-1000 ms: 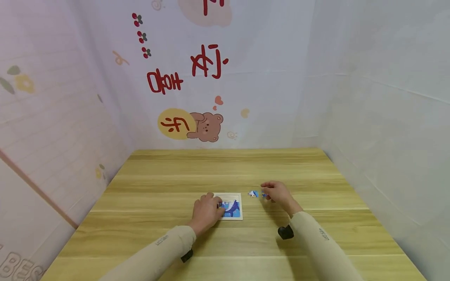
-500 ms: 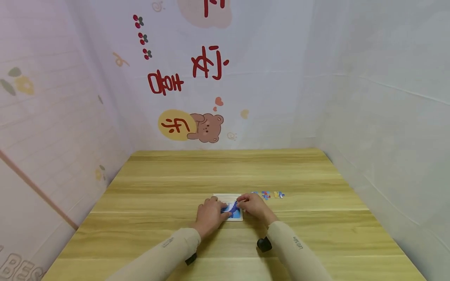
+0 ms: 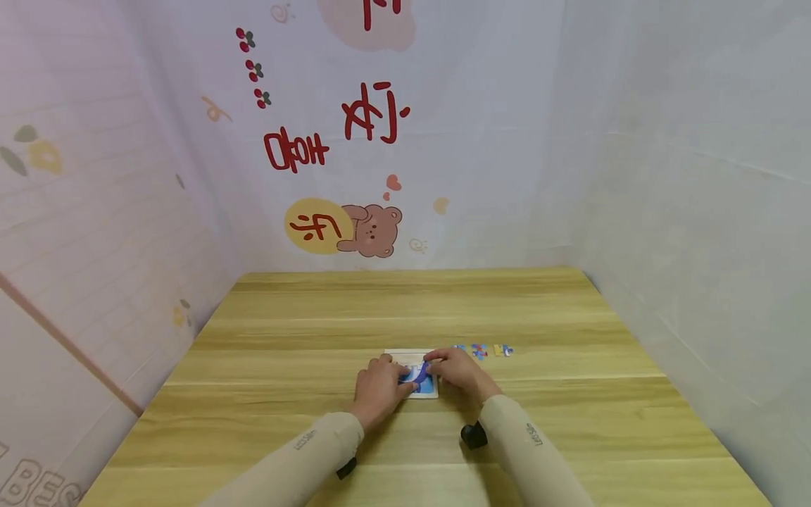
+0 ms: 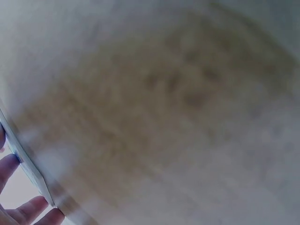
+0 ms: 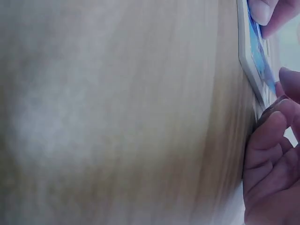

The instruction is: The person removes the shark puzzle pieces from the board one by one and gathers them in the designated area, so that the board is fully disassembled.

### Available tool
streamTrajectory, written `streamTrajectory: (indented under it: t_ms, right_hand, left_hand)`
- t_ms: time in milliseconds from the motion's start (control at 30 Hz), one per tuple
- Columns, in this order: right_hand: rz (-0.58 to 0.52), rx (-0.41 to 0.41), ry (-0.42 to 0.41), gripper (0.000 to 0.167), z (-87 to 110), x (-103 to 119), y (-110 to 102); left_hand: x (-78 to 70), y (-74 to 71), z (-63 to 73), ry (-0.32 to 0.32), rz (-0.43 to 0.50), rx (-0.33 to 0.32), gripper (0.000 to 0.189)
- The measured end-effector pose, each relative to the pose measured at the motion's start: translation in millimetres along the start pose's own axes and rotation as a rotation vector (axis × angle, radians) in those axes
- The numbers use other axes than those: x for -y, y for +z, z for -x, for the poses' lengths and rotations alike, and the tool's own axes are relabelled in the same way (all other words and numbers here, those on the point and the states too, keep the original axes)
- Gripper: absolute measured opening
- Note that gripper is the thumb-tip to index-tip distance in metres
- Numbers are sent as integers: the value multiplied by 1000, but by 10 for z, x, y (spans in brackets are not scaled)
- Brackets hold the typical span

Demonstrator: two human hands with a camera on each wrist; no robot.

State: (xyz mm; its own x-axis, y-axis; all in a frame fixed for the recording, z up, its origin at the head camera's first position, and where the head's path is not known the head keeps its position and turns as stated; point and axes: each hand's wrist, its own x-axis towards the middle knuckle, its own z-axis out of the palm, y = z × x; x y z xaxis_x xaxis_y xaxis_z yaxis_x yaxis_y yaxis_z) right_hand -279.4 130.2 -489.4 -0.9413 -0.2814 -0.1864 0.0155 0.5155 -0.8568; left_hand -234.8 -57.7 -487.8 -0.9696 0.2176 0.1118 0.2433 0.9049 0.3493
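Note:
A small jigsaw puzzle in a white frame (image 3: 410,352) lies on the table, with a blue and purple whale picture partly covered by both hands. My left hand (image 3: 379,387) rests on its left side, fingertips and thumb pressing the picture; in the left wrist view, fingers (image 4: 28,210) touch the frame's edge. At the frame's right side, my right hand (image 3: 461,370) pinches a puzzle piece (image 5: 268,75) between thumb and fingertips, low against the picture. Most of that piece is hidden by the fingers.
Several loose puzzle pieces lie right of the frame: a red and blue piece (image 3: 479,351), a yellow and blue piece (image 3: 503,351), and one partly behind the right hand. The wooden table (image 3: 317,317) meets printed cloth walls (image 3: 481,176) at the back and sides.
My right hand has moved left from the loose pieces to the puzzle's right side, uncovering pieces. The left hand has shifted slightly right over the picture. Both hands stay nearly still over the last half second.

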Motion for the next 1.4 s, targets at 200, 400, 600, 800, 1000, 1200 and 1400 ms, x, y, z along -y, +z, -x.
streamTrajectory:
  t_ms: [200, 400, 600, 800, 1000, 1200, 1400]
  right_hand:
    - [-85, -43, -12, 28, 1, -90, -12]
    - [-126, -49, -73, 27, 53, -191, -12]
    - [-137, -73, -131, 28, 92, -166, -4]
    - [-98, -62, -113, 29, 105, -148, 1]
    - [-112, -34, -102, 35, 110, -135, -20]
    - [-172, -95, -76, 29, 133, -155, -32]
    - [-255, -153, -2, 26, 253, -171, -98]
  left_hand:
    - [-9, 5, 7, -6, -14, 3, 38]
    - [-29, 27, 24, -8, -10, 14, 38]
    - [-54, 30, 27, 4, -28, -9, 38]
    - [-60, 28, 38, 3, -30, -1, 39]
    - [-61, 9, 44, 4, -9, -7, 39]
    - [-34, 9, 52, 1, 4, -6, 38]
    - [-28, -6, 77, -10, 20, -7, 38]
